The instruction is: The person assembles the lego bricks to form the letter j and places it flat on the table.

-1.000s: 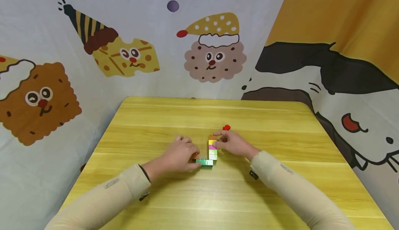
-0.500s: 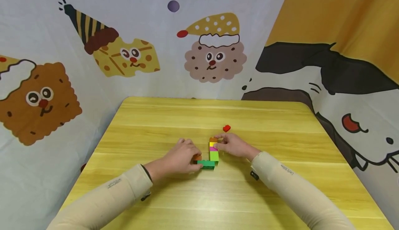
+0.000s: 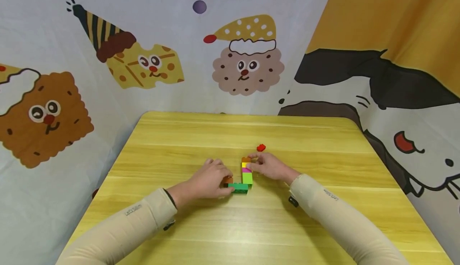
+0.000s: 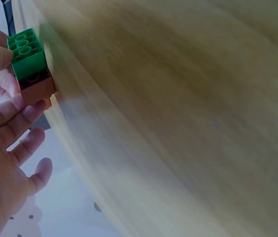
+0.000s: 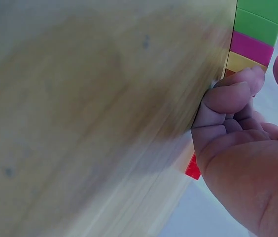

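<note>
A row of joined toy building bricks lies on the wooden table, with a lime green brick, a magenta brick, a yellow brick and an orange brick. At its near end sits a green brick, side-on to the row. My left hand pinches the green brick between thumb and fingers, along with a brown-orange brick against it. With curled fingers, my right hand grips the row's far end around the yellow and orange bricks; its fingertips partly hide them.
A small red brick lies loose on the table just beyond my right hand. A cloth with cartoon prints hangs behind the table's far edge.
Over the last second the brick row and green brick have shifted slightly to the right, with my left hand following. My right hand has hardly moved.
</note>
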`<state>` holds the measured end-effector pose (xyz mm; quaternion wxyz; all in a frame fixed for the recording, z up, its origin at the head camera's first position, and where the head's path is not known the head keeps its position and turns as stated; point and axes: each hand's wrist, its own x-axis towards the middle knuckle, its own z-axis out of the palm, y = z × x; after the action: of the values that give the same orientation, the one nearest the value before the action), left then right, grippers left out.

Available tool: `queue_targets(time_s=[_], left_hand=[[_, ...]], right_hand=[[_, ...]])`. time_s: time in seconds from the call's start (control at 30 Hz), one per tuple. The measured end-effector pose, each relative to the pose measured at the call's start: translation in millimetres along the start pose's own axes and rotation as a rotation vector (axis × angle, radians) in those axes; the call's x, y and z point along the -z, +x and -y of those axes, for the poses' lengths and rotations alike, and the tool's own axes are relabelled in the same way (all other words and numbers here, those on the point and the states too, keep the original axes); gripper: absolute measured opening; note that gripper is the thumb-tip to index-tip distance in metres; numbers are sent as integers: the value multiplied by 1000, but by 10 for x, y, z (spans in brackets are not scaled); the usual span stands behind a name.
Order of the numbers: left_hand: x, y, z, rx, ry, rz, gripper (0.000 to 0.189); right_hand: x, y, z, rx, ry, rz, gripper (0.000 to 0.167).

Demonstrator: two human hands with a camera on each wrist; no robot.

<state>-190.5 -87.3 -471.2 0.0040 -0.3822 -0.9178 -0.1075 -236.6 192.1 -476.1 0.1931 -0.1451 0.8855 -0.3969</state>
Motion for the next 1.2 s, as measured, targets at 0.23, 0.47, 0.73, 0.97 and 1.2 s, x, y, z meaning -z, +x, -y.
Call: queue_targets(time_s=[0.23,0.47,0.73,0.97,1.2], left_hand=[[11,-11,-2,7,-16,-1,51],[7,-8,-1,9,-28,4,52],[29,-12,-4,18,-55,7,51],[59,-18,-5,19,-64,-8,50],[51,-14,19,19,-61,-23,49]], right_hand=[[-2,2,-22,3,20,0,62],[-7,-2,-12,-13,24,8,61],[0,-9,0,-1,33,7,60],[3,-18,13,-8,34,2,62],[11,-25,19,-8,32,0,61]])
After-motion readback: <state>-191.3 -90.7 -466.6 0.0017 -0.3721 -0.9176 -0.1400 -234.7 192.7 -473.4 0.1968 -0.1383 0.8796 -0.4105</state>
